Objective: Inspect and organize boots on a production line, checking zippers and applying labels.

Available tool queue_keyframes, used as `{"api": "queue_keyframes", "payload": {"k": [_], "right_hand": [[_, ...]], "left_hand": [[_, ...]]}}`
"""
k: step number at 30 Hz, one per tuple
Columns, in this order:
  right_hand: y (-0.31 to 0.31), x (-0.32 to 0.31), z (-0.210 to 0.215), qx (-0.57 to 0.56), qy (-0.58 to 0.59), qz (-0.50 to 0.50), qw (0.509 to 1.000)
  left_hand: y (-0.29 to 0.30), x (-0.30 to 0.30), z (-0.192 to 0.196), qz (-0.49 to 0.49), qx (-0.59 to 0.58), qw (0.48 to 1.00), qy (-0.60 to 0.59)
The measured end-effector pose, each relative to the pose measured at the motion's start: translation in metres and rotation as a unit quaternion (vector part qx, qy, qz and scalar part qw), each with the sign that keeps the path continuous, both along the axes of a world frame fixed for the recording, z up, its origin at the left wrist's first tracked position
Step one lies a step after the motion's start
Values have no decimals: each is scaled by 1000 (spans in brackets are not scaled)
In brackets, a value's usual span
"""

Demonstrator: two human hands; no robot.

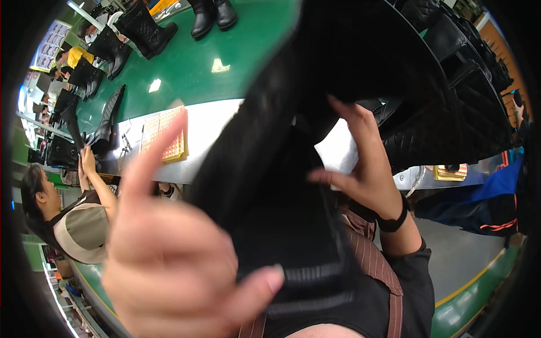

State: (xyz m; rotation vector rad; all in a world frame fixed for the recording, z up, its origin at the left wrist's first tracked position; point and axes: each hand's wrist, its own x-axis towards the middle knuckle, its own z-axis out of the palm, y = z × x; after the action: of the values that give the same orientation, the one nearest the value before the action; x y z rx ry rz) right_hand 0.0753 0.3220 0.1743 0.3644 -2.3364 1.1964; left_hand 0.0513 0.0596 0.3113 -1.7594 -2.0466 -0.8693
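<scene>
A tall black boot [282,225], blurred and very near, fills the middle of the head view. My right hand [369,163], with a black band at its wrist, reaches it from the right; the thumb and fingertips meet its dark surface, and some fingers are hidden behind it. Large and smeared at lower left is my left hand [174,259]. Its index finger points up, the other fingers look curled, and its thumb lies over the boot's lower part; whether it grips cannot be made out. Black quilted boots [422,129] are bunched just right of my right hand.
A green work surface [197,67] with a metal edge [211,118] runs across ahead. Several black boots [146,31] stand along its far side. Yellow-backed sticker sheets [163,132] lie on the edge. At left, another person [79,219] handles a boot [107,121]; dark-blue clothing [479,203] shows at right.
</scene>
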Motion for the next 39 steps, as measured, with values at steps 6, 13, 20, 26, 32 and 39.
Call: {"api": "queue_keyframes", "payload": {"k": [6,13,20,26,32,39], "right_hand": [[6,1,-58,-238,-22,-61,969],[2,1,-104,-142,-220,-106,959],[-9,-32,-124,-109,-285,-46,951],[-17,-48,-136,-102,-323,-19,941],[-18,-52,-120,-153,-395,31,905],[-28,-48,-121,-294,-360,11,885]], "left_hand": [[13,-59,-66,105,242,963,-56],[16,-58,-194,120,-54,928,-348],[15,-110,-220,51,-110,939,-321],[9,-133,-200,64,-156,941,-292],[33,-103,-255,133,28,860,-492],[40,-89,-251,195,57,846,-493]]}}
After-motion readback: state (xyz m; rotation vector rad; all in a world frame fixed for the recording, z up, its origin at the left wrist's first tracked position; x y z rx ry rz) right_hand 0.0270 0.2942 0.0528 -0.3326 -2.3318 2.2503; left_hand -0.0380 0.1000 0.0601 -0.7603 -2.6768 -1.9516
